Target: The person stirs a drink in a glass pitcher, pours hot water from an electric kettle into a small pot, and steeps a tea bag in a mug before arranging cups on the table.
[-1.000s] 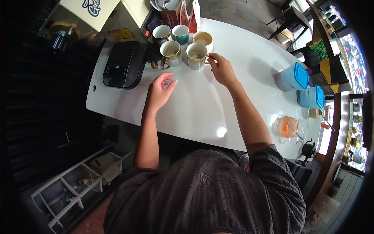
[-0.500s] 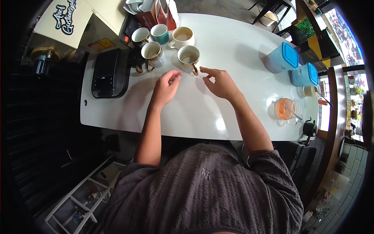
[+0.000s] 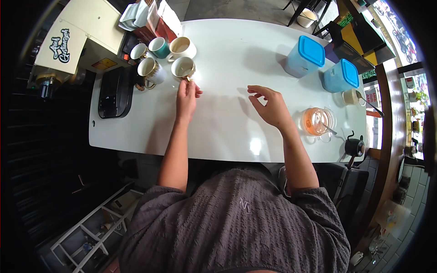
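Observation:
My left hand (image 3: 187,100) pinches the handle of a pale mug (image 3: 183,69), which stands upright at the front of a group of cups. Beside it are a white mug with a brownish pattern (image 3: 157,73), a cream mug (image 3: 185,51), a teal cup with a white inside (image 3: 159,49) and another white mug (image 3: 138,53), partly hidden. Over the white counter (image 3: 223,132) hovers my right hand (image 3: 272,108). Its fingers are bent and apart, with nothing in them, well to the right of the mugs.
On the left are a black scale (image 3: 114,93) and a cream-coloured machine (image 3: 75,34). Paper bags (image 3: 159,22) stand behind the cups. To the right are two blue-lidded containers (image 3: 302,59), a glass server with orange liquid (image 3: 315,122) and a black kettle (image 3: 354,146).
My left hand has reached forward and closed on the mug's handle. My right hand has moved away from that mug to the right. The camera view has turned somewhat to the right.

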Tool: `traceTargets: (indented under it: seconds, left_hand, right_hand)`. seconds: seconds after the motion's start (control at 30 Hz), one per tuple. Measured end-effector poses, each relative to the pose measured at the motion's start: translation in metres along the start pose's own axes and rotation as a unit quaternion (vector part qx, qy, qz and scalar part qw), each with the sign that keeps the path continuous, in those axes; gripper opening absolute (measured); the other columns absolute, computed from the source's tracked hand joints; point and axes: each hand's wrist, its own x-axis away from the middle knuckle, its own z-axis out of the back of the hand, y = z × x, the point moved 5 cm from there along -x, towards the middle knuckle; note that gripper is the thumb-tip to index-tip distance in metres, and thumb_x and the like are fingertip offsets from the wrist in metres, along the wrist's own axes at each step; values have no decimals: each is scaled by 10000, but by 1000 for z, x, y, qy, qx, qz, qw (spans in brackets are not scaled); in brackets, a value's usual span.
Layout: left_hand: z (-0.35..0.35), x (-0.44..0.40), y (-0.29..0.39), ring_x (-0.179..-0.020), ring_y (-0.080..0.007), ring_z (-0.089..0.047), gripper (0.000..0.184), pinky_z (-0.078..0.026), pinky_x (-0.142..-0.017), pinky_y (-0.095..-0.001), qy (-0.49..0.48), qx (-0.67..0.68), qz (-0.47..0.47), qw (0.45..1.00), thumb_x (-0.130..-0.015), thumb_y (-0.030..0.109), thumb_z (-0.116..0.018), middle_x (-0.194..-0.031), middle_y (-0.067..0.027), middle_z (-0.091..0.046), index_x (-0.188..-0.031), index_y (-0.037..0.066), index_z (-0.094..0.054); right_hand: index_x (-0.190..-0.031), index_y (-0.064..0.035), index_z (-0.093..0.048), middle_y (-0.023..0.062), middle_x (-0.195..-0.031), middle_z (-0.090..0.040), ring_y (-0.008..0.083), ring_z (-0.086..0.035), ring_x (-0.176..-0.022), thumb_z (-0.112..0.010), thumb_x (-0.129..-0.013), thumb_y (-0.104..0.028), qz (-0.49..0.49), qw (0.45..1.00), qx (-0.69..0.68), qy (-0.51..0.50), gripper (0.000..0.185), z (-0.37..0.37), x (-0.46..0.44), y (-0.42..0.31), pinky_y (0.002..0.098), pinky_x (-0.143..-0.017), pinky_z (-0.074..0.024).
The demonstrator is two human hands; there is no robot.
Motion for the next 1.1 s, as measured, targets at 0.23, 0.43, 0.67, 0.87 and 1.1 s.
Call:
traceTargets:
  seconds: [0.23, 0.43, 0.67, 0.87, 1.1]
  left_hand:
    - [-17, 34, 24, -738, -79, -504, 233, -449, -714, -250, -58, -50, -82, 994, -1018, 260, -463, -774, 14, -511, -970, 45, -539]
    - [-65, 63, 53, -716, -87, -515, 203, -455, -696, -240, -193, -103, -153, 964, -967, 192, -575, -797, 3, -577, -1003, -5, -607]
    - [-119, 75, 57, -775, -90, -531, 179, -456, -734, -237, -413, -75, -144, 896, -946, 145, -596, -855, -10, -617, -1047, -2, -615]
    - [-140, 101, 75, -820, -99, -523, 154, -443, -772, -244, -592, -72, -138, 791, -965, 121, -552, -881, -16, -608, -1026, -11, -604]
    - [-168, 172, 65, -901, -88, -496, 183, -414, -834, -231, -758, -43, -82, 645, -981, 133, -534, -959, -10, -583, -1103, 2, -570]
  right_hand:
    - [-1094, -42, -660, 116, -1003, -698, 242, -666, -860, -660, -828, -99, 27, 999, -12, 16, 272, 45, 24, 10, 341, -750, -525]
    - [-1142, -61, -641, 84, -1043, -691, 209, -663, -875, -665, -832, -93, -3, 998, -11, 62, 313, 69, 44, 14, 323, -766, -507]
    - [-1326, -148, -533, 97, -1263, -580, 227, -619, -953, -671, -767, -30, -18, 987, -10, 158, 588, 77, 94, -9, 334, -803, -510]
    - [-1332, -143, -531, 94, -1245, -592, 213, -611, -960, -670, -743, 3, -92, 956, 13, 279, 623, 58, 168, -41, 323, -814, -514]
    - [-1395, -108, -460, 119, -1240, -539, 199, -623, -942, -542, -740, 63, -180, 877, 5, 446, 682, 21, 274, -84, 265, -784, -543]
